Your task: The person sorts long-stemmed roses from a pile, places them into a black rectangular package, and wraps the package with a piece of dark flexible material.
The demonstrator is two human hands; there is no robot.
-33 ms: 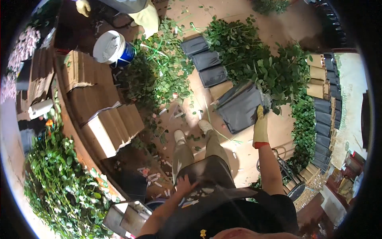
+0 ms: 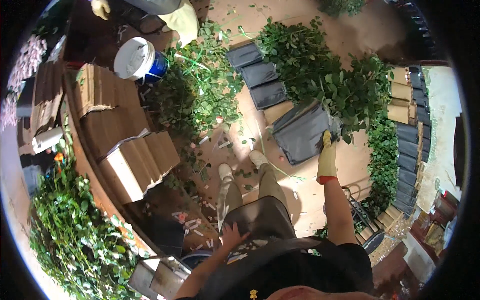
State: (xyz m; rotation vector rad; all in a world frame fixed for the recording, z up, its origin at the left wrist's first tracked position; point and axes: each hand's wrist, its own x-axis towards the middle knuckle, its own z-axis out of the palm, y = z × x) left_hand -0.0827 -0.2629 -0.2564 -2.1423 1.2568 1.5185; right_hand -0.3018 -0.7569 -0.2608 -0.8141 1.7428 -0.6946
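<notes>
My right hand (image 2: pixel 327 157), in a yellow glove with a red cuff, is closed on the near right edge of a bundle wrapped in black sheeting (image 2: pixel 299 137). Green leafy stems (image 2: pixel 357 92) stick out past the bundle's far right end. Part of the gloved fingers is hidden against the wrap. My left hand (image 2: pixel 233 236) is bare and rests on the dark apron (image 2: pixel 265 217) over my lap, fingers spread, holding nothing. Beyond the held bundle, several similar black-wrapped bundles (image 2: pixel 259 75) lie in a row with their leaves pointing right.
Cut leaves and stems (image 2: pixel 205 95) litter the floor beside a white and blue bucket (image 2: pixel 137 62). Folded cardboard (image 2: pixel 142 162) is stacked at left, near leafy greenery (image 2: pixel 80 227). More wrapped bundles (image 2: pixel 406 155) line the right side. Another person's gloved hand (image 2: pixel 100 8) shows at top left.
The view has shifted slightly. The fingers of my left hand are spread a little wider on the apron. My right hand stays at the wrapped bundle, which has barely moved.
</notes>
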